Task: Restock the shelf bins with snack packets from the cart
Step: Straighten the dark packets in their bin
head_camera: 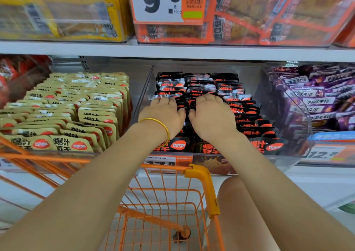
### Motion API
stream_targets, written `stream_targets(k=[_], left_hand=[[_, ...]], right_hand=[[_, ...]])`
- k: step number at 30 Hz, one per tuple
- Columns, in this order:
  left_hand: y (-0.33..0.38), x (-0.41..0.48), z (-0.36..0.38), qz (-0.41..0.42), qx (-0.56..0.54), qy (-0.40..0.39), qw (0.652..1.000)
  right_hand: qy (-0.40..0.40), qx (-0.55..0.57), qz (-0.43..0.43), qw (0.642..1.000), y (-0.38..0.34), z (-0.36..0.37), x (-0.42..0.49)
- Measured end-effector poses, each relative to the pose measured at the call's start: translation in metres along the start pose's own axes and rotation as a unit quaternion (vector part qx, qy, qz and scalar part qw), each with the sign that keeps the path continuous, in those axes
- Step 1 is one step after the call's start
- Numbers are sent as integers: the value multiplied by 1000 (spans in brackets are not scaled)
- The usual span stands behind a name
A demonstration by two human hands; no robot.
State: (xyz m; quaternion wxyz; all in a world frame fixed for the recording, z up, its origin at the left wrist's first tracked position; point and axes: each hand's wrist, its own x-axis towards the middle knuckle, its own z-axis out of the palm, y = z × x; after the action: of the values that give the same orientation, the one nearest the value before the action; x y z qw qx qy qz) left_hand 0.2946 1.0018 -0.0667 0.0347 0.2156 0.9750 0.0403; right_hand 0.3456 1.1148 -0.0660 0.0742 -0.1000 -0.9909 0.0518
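The white, smooth-painted metal shelf (172, 51) fills your view, a flat board crossing from edge to edge. On its upper level, glossy see-through tubs hold yellow-trimmed packs (57, 10) and orange-trimmed packs (269, 14), all blurred.

Below you is the cart (165, 166), a basket of thin orange wire in a square grid, with a rounded yellow plastic corner piece (207, 185) on its rim; the rim is just in front of the shelf edge.

On the lower level, flat tan packets (76, 104) with red oval logos stand on edge in tight overlapping rows at your left. Crinkly purple packets (317, 100) are heaped loosely at your right.

Between them stands the clear bin (144, 89), hard transparent plastic with straight walls and a curved front corner. It holds the shiny black packets (245, 114), flat pouches with red print, filed upright in three rows from front to back.

Both your arms reach over the cart into this bin. Your left hand (163, 118) lies palm down on the left and middle rows, and your right hand (213, 116) on the middle and right rows, thumbs nearly touching. The fingers of each hand curl over the top edges of the black packets, and the tips are hidden among them.

A thin, round gold bangle (165, 128) circles your left wrist.

A white price card (157, 0) printed 9.9 hangs above, and a small tag (161, 162) is fixed to the bin's front.
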Motion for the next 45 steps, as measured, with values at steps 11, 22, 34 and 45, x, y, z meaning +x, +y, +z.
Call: stream_targets(k=[11,22,34,45], left_hand=[[0,-10,7,27,-3,75,997],[-1,51,-13,30,-3,39,999],[-4,53,-9,12,10,7,1000],[1,33,-6,5,45,58,997]], right_hand=[[15,17,5,1000,0,-1,-3],[16,7,-3,1000,-1,-1,-2],[17,10,-5,1000,1,1,-2],[21,13,-4,1000,0,1,-2]])
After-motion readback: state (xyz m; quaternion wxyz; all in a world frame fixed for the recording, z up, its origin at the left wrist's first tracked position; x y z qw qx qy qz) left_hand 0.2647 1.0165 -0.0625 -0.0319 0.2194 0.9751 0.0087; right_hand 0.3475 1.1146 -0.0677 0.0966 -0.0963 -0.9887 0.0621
